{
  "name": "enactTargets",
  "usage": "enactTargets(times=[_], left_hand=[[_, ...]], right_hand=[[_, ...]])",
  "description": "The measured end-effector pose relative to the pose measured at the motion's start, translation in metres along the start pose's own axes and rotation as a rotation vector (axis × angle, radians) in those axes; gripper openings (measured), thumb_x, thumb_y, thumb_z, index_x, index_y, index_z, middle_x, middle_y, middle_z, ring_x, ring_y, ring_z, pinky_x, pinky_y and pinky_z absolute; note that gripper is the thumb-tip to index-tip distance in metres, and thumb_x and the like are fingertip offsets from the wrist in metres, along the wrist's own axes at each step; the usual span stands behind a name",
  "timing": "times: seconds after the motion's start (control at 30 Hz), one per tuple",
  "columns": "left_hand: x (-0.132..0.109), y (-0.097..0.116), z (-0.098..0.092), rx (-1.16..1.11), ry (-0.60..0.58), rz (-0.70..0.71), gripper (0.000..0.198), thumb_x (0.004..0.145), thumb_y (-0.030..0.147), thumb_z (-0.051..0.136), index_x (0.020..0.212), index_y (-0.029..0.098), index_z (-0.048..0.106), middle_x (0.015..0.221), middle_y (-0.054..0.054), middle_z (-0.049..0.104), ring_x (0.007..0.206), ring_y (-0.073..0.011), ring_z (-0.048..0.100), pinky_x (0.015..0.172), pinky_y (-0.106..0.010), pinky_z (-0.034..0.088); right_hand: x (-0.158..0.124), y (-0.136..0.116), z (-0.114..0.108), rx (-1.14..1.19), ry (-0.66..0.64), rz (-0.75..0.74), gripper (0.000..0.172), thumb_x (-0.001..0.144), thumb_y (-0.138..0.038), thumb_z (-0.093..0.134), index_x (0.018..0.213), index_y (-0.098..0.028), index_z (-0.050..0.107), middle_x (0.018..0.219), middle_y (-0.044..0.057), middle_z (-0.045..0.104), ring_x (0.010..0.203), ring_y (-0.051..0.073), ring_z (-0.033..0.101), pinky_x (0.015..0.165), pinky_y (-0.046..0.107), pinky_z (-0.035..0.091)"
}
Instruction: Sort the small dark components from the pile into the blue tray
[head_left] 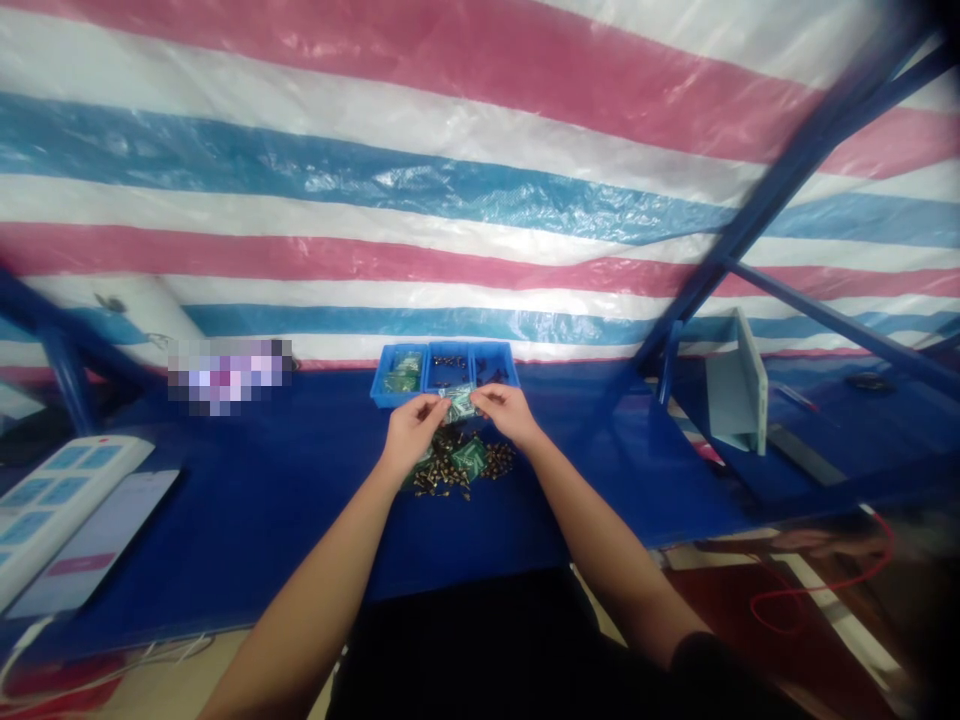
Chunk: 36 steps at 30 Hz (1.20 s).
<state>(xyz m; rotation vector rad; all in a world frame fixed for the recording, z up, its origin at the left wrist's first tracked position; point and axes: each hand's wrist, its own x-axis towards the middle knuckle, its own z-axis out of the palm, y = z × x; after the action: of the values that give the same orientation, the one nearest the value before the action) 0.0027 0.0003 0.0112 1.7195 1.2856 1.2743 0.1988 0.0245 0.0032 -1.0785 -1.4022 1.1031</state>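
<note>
Between both hands I hold a small clear plastic bag [459, 402] with greenish marks, pinched at its two sides. My left hand [412, 430] grips its left edge with thumb and fingers closed. On the other edge, my right hand [508, 412] pinches in the same way. What is inside the bag is too small to make out. Just below lies a pile of small brass-coloured metal parts [442, 478], with a green packet [470, 457] among them. Behind the hands stands a blue bin with compartments [379, 385], holding green packets [405, 370] and small dark parts [450, 361].
A white power strip [82, 465] and a phone [97, 545] lie at the left of the blue table [300, 520]. To the right, a tablet-like panel on a stand [739, 385] rises beside blue frame bars [750, 220]. Striped sheeting [375, 200] hangs behind.
</note>
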Motion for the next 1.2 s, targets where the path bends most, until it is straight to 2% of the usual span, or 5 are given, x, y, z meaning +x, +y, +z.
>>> enactTargets(times=[0.5,0.63,0.8,0.97,1.2], left_hand=[[0.003,-0.003,-0.005,-0.021,0.070,-0.034,0.027,0.079,0.045,0.067,0.083,0.018,0.072,0.070,-0.001,0.068,0.062,-0.0134,0.059,0.062,-0.024,0.048],[0.001,-0.002,-0.003,-0.041,0.097,-0.060,0.028,0.079,0.044,0.067,0.085,0.017,0.072,0.063,-0.001,0.066,0.059,-0.0142,0.060,0.062,-0.026,0.050],[-0.001,0.002,-0.003,-0.176,0.043,-0.046,0.035,0.084,0.047,0.062,0.099,0.016,0.070,0.085,-0.008,0.073,0.072,-0.0176,0.067,0.067,-0.028,0.054],[-0.001,-0.003,0.000,-0.091,0.081,-0.008,0.035,0.077,0.046,0.069,0.097,0.017,0.072,0.096,-0.008,0.073,0.081,-0.0190,0.068,0.077,-0.031,0.055],[0.000,-0.006,0.002,-0.066,0.135,0.003,0.033,0.077,0.043,0.070,0.097,0.017,0.069,0.091,-0.008,0.074,0.081,-0.0194,0.070,0.078,-0.032,0.055]], right_hand=[[0.000,-0.003,0.001,0.016,0.035,-0.052,0.034,0.069,-0.046,0.074,0.084,-0.016,0.074,0.075,0.005,0.071,0.063,0.015,0.061,0.061,0.027,0.048],[-0.001,-0.004,0.000,0.035,-0.003,-0.020,0.036,0.070,-0.049,0.073,0.084,-0.016,0.074,0.064,0.003,0.068,0.055,0.014,0.059,0.057,0.028,0.048],[-0.001,-0.010,-0.002,0.107,-0.046,0.000,0.038,0.076,-0.051,0.067,0.089,-0.017,0.073,0.074,0.006,0.072,0.062,0.016,0.063,0.059,0.027,0.049],[-0.001,-0.007,-0.002,0.093,-0.019,-0.026,0.036,0.071,-0.048,0.073,0.089,-0.017,0.073,0.082,0.006,0.073,0.070,0.017,0.066,0.070,0.031,0.053],[-0.001,-0.003,-0.002,0.008,-0.038,-0.022,0.033,0.070,-0.041,0.075,0.088,-0.018,0.061,0.074,0.003,0.071,0.067,0.017,0.067,0.067,0.030,0.053]])
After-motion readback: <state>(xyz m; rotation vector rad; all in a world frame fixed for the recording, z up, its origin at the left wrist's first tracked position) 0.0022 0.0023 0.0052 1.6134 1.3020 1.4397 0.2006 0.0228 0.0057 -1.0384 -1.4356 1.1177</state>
